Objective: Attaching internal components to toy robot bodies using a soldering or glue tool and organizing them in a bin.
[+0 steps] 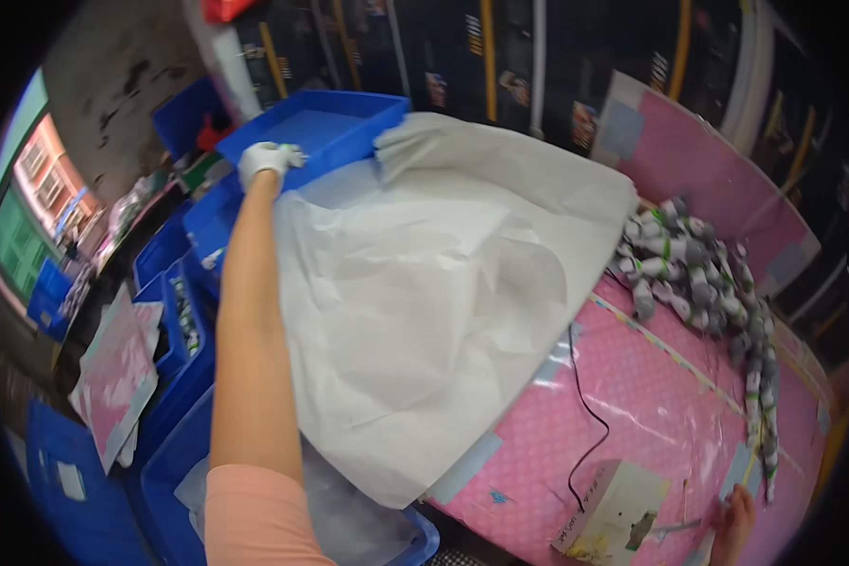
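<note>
My left arm reaches far forward across the left side. My left hand (262, 162), in a white glove, is closed at the near left corner of an upper blue tray (325, 156). Something small, white and grey with a touch of green, shows at its fingertips, too blurred to name. To the right of my forearm, a large creased white sheet (406, 302) spreads from the tray over the pink-covered table, its near corner hanging over a blue bin (424, 542). My right hand is not in view.
Small grey-and-white pieces with green bands (689, 259) are heaped on the pink table (538, 453) at right. A black cord (594, 410) runs to a whitish box (608, 514). A bare hand (734, 524), seemingly another person's, is at lower right. Blue bins (184, 321) crowd the left.
</note>
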`<control>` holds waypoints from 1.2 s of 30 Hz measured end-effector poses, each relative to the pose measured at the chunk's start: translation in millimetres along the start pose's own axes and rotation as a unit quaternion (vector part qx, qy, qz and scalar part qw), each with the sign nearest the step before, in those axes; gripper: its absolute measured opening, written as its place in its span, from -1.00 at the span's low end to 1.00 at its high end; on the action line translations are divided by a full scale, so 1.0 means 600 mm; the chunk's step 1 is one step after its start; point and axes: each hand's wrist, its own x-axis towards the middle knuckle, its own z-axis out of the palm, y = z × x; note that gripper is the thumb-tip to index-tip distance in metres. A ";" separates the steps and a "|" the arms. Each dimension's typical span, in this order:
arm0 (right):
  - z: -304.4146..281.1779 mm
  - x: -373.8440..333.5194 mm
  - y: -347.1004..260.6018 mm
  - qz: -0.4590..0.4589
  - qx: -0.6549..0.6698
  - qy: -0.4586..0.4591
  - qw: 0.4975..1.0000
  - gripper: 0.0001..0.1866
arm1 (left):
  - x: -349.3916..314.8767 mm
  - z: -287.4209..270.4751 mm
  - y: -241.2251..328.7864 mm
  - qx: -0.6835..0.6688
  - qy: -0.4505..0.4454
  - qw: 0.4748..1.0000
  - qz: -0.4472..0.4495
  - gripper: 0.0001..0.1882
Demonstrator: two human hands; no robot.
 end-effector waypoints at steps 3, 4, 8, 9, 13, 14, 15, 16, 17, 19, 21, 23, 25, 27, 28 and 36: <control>0.098 -0.004 -0.081 -0.013 -0.064 0.058 0.996 -0.81 | -0.007 -0.001 -0.009 -0.081 -0.119 0.983 0.112 -0.84; 0.126 0.014 -0.095 -0.042 -0.042 0.034 0.998 -0.81 | 0.023 -0.016 -0.032 -0.127 -0.113 0.980 0.105 -0.82; 0.261 0.089 -0.164 -0.133 -0.131 -0.086 0.979 -0.83 | 0.079 -0.042 -0.097 -0.018 -0.015 0.993 0.119 -0.63; 0.281 0.109 -0.172 -0.160 -0.178 -0.102 0.966 -0.82 | 0.018 -0.007 -0.038 0.028 -0.083 0.991 0.100 -0.56; 0.423 0.227 -0.174 -0.453 -0.336 -0.019 0.826 -0.63 | -0.086 -0.051 0.031 0.139 -0.053 0.972 0.179 -0.51; 0.459 0.239 -0.179 -0.509 -0.351 0.040 0.785 -0.63 | -0.119 -0.086 0.048 0.138 -0.041 0.973 0.178 -0.51; 0.482 0.256 -0.174 -0.516 -0.343 0.044 0.784 -0.63 | -0.145 -0.105 0.059 0.133 -0.051 0.966 0.218 -0.54; 0.507 0.274 -0.165 -0.483 -0.461 0.086 0.740 -0.65 | -0.172 -0.127 0.064 0.132 -0.059 0.956 0.255 -0.58; 0.523 0.277 -0.167 -0.442 -0.571 0.126 0.681 -0.68 | -0.204 -0.136 0.055 0.072 -0.048 0.933 0.348 -0.59; 0.518 0.226 -0.206 -0.437 -0.486 0.126 0.746 -0.71 | -0.302 -0.186 0.068 -0.048 -0.103 0.913 0.393 -0.60; 0.467 0.178 -0.226 -0.447 -0.354 0.148 0.808 -0.71 | -0.479 -0.259 0.141 -0.190 -0.221 0.899 0.326 -0.62; 0.400 0.143 -0.214 -0.412 -0.290 0.080 0.860 -0.70 | -0.619 -0.269 0.211 -0.296 -0.344 0.842 0.291 -0.66; 0.354 0.057 -0.232 -0.394 -0.212 0.003 0.894 -0.69 | -0.731 -0.296 0.240 -0.371 -0.354 0.790 0.336 -0.65; 0.315 -0.032 -0.241 -0.202 0.007 -0.221 0.954 -0.67 | -0.833 -0.327 0.297 -0.358 -0.209 0.738 0.533 -0.53; 0.296 -0.069 -0.242 -0.192 0.000 -0.231 0.954 -0.67 | -0.871 -0.343 0.329 -0.353 -0.222 0.710 0.567 -0.47; 0.207 -0.206 -0.135 -0.065 0.186 -0.409 0.891 -0.47 | -0.969 -0.356 0.254 -0.609 -0.611 0.494 -0.110 -0.49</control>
